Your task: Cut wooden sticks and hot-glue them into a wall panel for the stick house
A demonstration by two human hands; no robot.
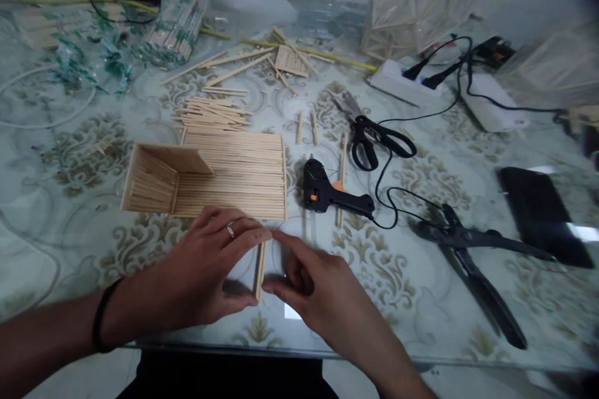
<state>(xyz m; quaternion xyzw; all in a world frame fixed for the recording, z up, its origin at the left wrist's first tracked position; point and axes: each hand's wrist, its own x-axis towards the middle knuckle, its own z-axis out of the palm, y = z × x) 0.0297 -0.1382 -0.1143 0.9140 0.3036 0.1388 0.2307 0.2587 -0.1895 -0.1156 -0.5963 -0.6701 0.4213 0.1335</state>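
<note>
A narrow piece of pale wooden sticks [260,271] stands between my two hands near the table's front edge, seen almost edge-on. My left hand [224,262], with a ring and a black wristband, grips it with the fingers at the far end and the thumb at the near end. From the other side my right hand [313,277] pinches the same ends with forefinger and thumb. Just beyond my hands lies a stick-built model [234,174], a flat ribbed base with upright walls at its left corner. A black glue gun [322,190] lies right of it.
Cut sticks [213,113] are heaped behind the model. Black-handled scissors [374,137], a black plier-like cutter [468,249] and a dark phone [543,215] lie to the right. A power strip [397,82] with cords and a stick frame [421,3] stand behind; bagged sticks [175,25] lie back left.
</note>
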